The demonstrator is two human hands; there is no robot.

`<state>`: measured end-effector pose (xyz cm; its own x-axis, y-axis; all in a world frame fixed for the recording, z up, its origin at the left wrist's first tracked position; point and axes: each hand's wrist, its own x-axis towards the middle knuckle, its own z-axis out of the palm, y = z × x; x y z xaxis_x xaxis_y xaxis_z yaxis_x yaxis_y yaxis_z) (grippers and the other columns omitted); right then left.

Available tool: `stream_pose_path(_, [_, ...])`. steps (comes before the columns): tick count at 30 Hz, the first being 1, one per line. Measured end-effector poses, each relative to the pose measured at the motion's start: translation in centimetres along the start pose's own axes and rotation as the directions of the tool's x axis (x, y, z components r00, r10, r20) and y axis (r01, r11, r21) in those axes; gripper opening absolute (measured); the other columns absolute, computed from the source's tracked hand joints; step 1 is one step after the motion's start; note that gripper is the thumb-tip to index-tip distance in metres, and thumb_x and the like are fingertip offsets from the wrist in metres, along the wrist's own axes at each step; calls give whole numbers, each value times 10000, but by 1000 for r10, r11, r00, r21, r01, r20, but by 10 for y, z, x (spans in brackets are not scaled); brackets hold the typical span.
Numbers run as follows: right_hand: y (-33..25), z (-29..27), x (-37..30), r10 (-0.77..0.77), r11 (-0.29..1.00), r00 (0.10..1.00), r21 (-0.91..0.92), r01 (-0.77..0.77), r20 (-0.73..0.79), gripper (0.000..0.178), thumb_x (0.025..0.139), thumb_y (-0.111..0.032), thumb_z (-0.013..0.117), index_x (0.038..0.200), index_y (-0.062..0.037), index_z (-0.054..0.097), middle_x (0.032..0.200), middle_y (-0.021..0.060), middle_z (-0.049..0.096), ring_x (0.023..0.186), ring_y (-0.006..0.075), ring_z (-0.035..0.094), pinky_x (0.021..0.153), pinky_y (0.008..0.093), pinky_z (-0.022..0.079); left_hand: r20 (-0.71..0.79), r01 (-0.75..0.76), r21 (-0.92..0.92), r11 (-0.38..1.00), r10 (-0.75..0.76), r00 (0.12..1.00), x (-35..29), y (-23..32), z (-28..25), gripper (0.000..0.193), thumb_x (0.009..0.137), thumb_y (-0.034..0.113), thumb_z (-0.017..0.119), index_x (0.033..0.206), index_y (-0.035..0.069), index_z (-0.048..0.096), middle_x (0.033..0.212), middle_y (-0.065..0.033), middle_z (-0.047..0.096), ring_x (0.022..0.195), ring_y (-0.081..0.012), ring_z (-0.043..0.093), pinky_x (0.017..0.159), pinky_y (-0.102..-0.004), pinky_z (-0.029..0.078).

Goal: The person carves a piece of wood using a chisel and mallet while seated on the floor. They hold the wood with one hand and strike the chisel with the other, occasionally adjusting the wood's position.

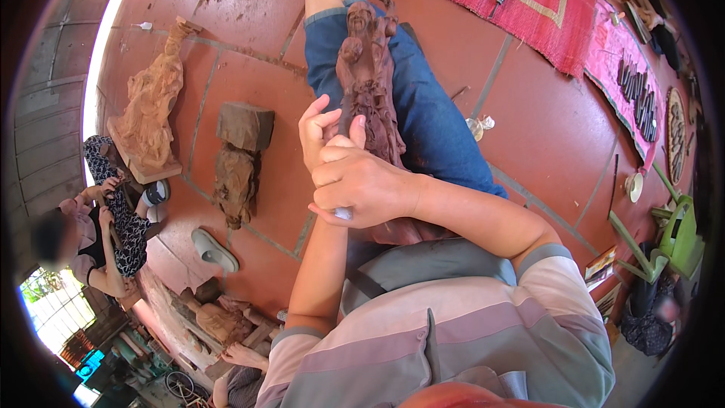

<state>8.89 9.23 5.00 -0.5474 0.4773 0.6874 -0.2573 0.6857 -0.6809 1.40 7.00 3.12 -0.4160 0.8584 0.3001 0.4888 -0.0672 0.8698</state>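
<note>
A reddish-brown carved wooden statue of a bearded figure lies lengthwise along my lap, its head pointing away from me. My right hand is closed in a fist over its lower part. A small pale end pokes out under that fist; the rest of what it grips is hidden. Just beyond, my left hand has its fingers bent and its thumb raised, against the statue's left side. Between them shows a narrow dark length, and I cannot tell whether it is a tool or part of the carving.
On the tiled floor at left are a paler carved statue, a wood block, a rough carving and a grey slipper. A co-worker sits beyond. Carving tools lie on pink cloth at right, near a green chair.
</note>
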Motion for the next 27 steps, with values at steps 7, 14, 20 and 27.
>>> stream_pose_path(7, [7,-3,-8,-21,998,998,65,17,58,177,607,-55,687,611,-79,512,651,43,434,651,239,428,607,360,360,46,-221,198,955,216,975,0,-10,2,178,803,-4,674,918,9,538,1184,-148,559,1001,-236,592,797,-317,502])
stream_pose_path(14, [0,-6,-1,-39,988,994,153,23,100,184,582,-53,667,605,-80,486,649,45,413,639,248,415,616,357,348,16,-11,57,998,10,1000,-9,-5,-1,228,860,20,617,1067,25,521,1312,-126,517,1019,-157,572,876,-273,450])
stream_pose_path(20, [6,1,-5,1,996,996,87,-8,84,195,565,-44,669,591,-79,478,628,43,399,647,246,433,618,359,345,44,30,39,999,-32,999,-5,-6,0,245,811,-36,649,1019,2,526,1289,-211,512,1081,-231,575,908,-302,473])
stream_pose_path(27, [6,-1,-3,6,999,1000,34,-6,7,180,554,-43,650,577,-78,475,621,45,423,653,245,451,595,363,360,72,57,97,994,-64,995,-2,-3,4,221,882,97,633,1062,45,516,1304,-97,539,1079,-178,565,914,-265,437])
